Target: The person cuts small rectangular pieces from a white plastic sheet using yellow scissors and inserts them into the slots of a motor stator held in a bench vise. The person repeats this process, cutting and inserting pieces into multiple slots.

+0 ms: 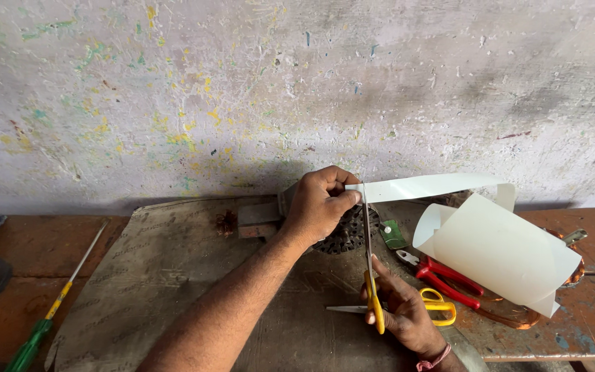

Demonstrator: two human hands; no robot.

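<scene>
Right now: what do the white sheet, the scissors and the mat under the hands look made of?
White sheet: thin, semi-gloss plastic film or coated paper, judging by how it curls into a loose roll and holds its shape.
Scissors: bright metal blades, glossy yellow handles that look like plastic.
Mat: stiff brown board, matte and worn, likely pressed fibreboard or cardboard with frayed edges.

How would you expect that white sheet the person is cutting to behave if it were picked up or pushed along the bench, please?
The white sheet curls into a loose roll, so it probably springs back rather than lying flat. The strip pinched by the left hand spans unsupported, suggesting it is thin yet fairly stiff. Being curled and seemingly light, it would likely roll or slide at a nudge. The right hand works yellow-handled scissors through it.
</scene>
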